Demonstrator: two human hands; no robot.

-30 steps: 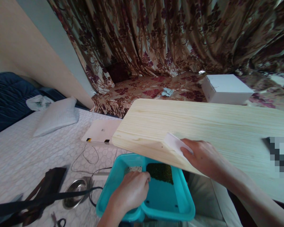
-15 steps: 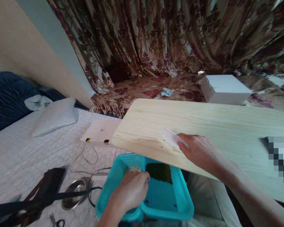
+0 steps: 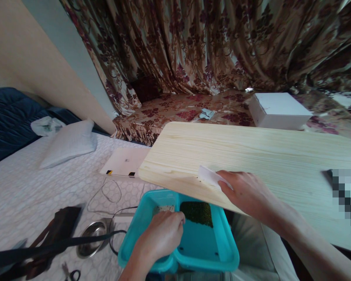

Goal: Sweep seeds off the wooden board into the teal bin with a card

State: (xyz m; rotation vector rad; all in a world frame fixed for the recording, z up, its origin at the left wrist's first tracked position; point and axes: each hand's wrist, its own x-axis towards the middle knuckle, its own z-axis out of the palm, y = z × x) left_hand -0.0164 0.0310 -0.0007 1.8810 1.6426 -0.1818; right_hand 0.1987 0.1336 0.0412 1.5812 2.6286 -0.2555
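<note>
My right hand (image 3: 241, 191) grips a white card (image 3: 209, 176), its edge down on the pale wooden tabletop (image 3: 280, 156). A few tiny dark specks (image 3: 199, 179) lie by the card's left end, close to the table's front edge. Below that edge is a turquoise two-compartment tub (image 3: 231, 249). My left hand (image 3: 163, 234) is closed over its middle divider, fingertips hidden. Dark green beans (image 3: 197, 212) lie in the right compartment, with a couple of dark bits nearer me. Pale, speckled grains (image 3: 165, 208) show in the left compartment, partly behind my hand.
Left is a bed with a white quilted cover (image 3: 76, 187), holding a steel bowl (image 3: 90, 249), scissors (image 3: 73, 273), a dark bag (image 3: 58, 230) and cables. A black strap (image 3: 61, 242) crosses the lower left. A white box (image 3: 280, 109) stands behind the table.
My right hand has brought the card slightly toward the table's front edge, and the dark specks sit a little nearer that edge. My left hand and the tub stay in place.
</note>
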